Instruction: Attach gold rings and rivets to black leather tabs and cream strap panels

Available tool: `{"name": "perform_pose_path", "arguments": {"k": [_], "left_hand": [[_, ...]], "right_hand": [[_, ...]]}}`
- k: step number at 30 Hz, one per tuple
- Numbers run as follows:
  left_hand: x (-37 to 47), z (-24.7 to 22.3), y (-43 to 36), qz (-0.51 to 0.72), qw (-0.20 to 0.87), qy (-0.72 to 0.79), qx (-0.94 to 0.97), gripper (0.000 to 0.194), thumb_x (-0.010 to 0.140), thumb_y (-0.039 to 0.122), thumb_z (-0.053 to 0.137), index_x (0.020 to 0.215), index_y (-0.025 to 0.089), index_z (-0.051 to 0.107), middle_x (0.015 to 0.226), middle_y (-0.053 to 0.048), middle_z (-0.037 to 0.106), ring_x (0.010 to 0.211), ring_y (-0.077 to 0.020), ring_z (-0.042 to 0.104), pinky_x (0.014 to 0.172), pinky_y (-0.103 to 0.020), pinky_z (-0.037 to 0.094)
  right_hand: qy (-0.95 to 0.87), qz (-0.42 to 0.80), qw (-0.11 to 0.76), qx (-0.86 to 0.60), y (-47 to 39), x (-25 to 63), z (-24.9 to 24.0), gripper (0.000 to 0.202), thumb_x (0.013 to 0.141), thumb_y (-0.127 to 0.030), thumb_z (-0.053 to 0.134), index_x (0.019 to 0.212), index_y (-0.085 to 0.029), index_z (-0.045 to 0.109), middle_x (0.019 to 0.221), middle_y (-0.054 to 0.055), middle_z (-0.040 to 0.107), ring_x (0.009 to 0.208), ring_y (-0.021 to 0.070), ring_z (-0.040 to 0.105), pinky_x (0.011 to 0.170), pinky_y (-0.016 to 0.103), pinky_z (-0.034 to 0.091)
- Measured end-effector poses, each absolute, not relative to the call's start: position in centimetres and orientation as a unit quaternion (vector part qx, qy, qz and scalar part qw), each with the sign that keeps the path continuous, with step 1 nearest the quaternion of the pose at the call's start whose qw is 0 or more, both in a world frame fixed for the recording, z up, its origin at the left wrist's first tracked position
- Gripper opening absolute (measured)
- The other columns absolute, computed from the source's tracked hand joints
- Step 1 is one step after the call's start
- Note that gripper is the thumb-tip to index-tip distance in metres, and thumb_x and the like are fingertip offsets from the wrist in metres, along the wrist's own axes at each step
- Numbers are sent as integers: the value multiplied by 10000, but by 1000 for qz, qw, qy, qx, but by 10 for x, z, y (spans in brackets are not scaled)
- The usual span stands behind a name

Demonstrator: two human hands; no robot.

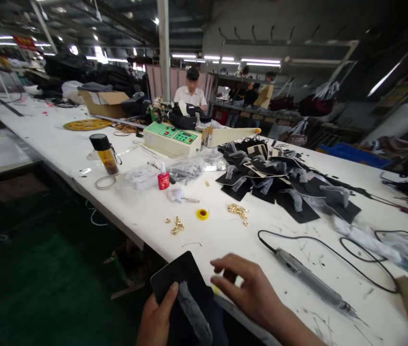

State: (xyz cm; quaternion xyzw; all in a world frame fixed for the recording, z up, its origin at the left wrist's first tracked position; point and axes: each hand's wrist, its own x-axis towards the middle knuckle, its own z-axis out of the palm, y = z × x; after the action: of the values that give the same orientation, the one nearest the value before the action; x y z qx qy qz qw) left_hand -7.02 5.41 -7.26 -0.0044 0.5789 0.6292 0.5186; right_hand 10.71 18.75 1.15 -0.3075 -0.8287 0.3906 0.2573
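My left hand (157, 315) grips a flat black panel (178, 269) with rounded corners, thumb on top, at the table's near edge. A strip wrapped in cloudy plastic (193, 312) runs along the panel. Just right of it, my right hand (245, 283) hovers with thumb and fingers apart and slightly bent; nothing shows between them. Beyond the hands lie small gold metal fittings (178, 226), a second heap of gold fittings (238, 210) and a yellow roll of tape (202, 214). A grey electric screwdriver (314, 278) with a black cord rests to the right.
Piled black panels (297, 206) with plastic-wrapped strips cover the right side of the white table (146, 202). Farther off are a red bottle (163, 179), an amber jar (105, 156), a green-topped machine (171, 138) and a cardboard box (105, 103). A person (191, 93) sits across the table.
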Motion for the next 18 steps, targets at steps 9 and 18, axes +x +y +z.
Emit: {"name": "perform_pose_path", "arguments": {"k": [9, 18], "left_hand": [[-89, -77, 6, 606, 488, 627, 34, 594, 670, 609, 909, 1017, 138, 808, 1000, -139, 839, 1086, -380, 770, 982, -436, 590], [-86, -66, 15, 626, 514, 586, 30, 602, 696, 580, 909, 1089, 141, 783, 1024, -132, 839, 1079, -354, 774, 996, -437, 583]], "right_hand": [[-819, 265, 163, -483, 267, -33, -49, 238, 974, -385, 652, 1057, -210, 791, 1021, 62, 774, 940, 222, 708, 822, 325, 502], [-805, 260, 183, -501, 264, -44, -67, 221, 969, -412, 647, 993, -246, 790, 1082, 46, 721, 956, 211, 669, 799, 314, 460]]}}
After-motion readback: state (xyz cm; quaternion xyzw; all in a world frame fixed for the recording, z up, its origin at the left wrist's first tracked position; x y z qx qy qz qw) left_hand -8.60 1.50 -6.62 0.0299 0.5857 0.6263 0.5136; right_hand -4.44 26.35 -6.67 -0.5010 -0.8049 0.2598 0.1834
